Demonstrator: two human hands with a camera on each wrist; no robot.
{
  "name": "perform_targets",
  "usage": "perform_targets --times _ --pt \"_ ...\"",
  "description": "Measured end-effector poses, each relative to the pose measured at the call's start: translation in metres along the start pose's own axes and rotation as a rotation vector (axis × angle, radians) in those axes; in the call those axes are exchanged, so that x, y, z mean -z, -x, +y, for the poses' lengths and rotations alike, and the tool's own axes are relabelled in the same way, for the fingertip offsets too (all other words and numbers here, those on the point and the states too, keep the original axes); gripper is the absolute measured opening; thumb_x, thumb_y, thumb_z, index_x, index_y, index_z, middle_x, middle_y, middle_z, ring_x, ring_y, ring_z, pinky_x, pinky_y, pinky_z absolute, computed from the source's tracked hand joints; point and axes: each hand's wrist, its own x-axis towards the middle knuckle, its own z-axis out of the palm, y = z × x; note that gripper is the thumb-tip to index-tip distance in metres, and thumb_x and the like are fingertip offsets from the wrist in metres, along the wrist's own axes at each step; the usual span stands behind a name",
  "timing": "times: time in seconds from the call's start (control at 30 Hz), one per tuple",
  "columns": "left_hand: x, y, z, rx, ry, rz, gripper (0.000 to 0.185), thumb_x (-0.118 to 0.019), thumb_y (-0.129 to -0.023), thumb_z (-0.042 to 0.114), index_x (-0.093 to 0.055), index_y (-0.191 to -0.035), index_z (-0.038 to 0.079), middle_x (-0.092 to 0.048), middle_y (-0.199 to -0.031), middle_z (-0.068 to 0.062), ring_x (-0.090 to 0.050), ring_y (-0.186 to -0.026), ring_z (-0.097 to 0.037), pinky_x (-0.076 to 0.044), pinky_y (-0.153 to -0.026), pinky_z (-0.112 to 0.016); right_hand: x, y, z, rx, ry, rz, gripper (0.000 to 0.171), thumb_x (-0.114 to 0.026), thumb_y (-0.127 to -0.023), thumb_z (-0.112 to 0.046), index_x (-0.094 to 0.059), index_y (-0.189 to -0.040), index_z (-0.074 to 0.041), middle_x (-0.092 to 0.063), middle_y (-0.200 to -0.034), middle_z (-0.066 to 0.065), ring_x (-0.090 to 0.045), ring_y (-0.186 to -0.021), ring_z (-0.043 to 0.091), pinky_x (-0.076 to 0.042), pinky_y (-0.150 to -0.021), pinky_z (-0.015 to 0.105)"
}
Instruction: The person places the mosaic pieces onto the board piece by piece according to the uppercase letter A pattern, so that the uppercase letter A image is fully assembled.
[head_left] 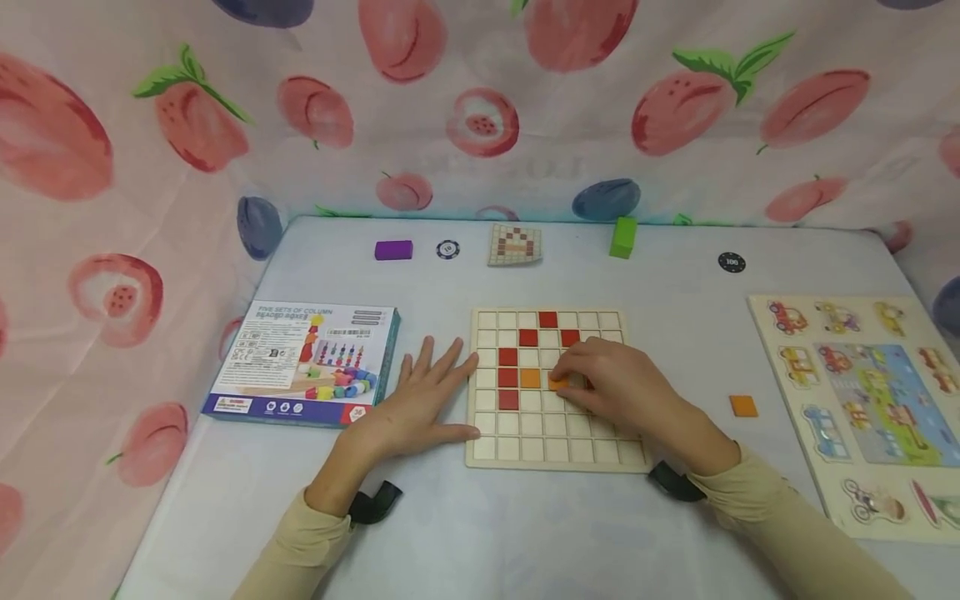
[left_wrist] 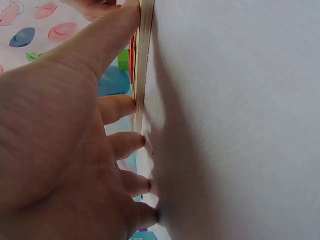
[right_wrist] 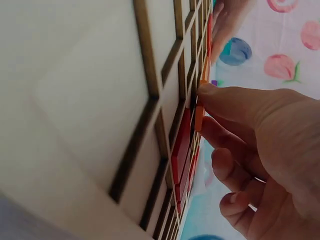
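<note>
A wooden grid board [head_left: 531, 450] lies in the middle of the table, with several red tiles [head_left: 507, 400] and one orange tile [head_left: 530, 378] set in its squares. My right hand [head_left: 626, 383] pinches another orange tile [right_wrist: 199, 118] between thumb and finger, at the square just right of the set one. The palm of that hand covers part of the board's right side. My left hand [head_left: 416, 408] lies spread beside the board; in the left wrist view its thumb [left_wrist: 117, 37] touches the board's edge [left_wrist: 145, 55].
A loose orange tile [head_left: 743, 406] lies right of the board, near a vehicle puzzle [head_left: 832, 492]. A boxed toy [head_left: 300, 362] is at left. Along the back are a purple block [head_left: 393, 250], two chips [head_left: 447, 249], a pattern card [head_left: 514, 245] and a green block [head_left: 623, 237].
</note>
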Motion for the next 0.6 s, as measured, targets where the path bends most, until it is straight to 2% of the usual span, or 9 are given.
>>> perform_targets --times 0.17,0.4,0.6 --pt "-0.0005 0.001 -0.0013 -0.008 -0.006 0.008 0.1 -0.078 -0.094 0.051 -0.025 -0.171 0.017 -0.004 -0.182 -0.012 0.013 -0.166 -0.049 0.003 -0.13 -0.075 -0.0009 -0.0006 -0.0033 0.028 0.024 0.023 0.015 -0.086 -0.091 -0.024 -0.083 -0.106 -0.021 -0.079 -0.113 -0.005 -0.072 -0.106 0.018 -0.062 -0.088 0.04" --pt "-0.001 0.0018 -0.0011 -0.011 0.004 0.008 0.099 -0.078 -0.094 0.05 -0.027 -0.171 0.016 -0.005 -0.182 -0.012 0.013 -0.166 -0.049 0.003 -0.13 -0.075 -0.0021 0.0017 -0.0044 0.067 0.043 -0.012 0.024 -0.082 -0.094 -0.022 -0.083 -0.117 -0.015 -0.079 -0.123 0.0 -0.072 -0.119 0.024 -0.062 -0.097 0.045" --pt "0.0003 0.0022 -0.0012 -0.012 0.013 0.011 0.098 -0.078 -0.094 0.05 -0.026 -0.171 0.017 -0.005 -0.182 -0.011 0.014 -0.166 -0.047 0.004 -0.13 -0.074 0.0035 0.0081 0.0017 0.035 0.052 -0.019 0.021 -0.08 -0.095 -0.021 -0.083 -0.115 -0.015 -0.08 -0.119 -0.001 -0.071 -0.115 0.023 -0.062 -0.097 0.044"
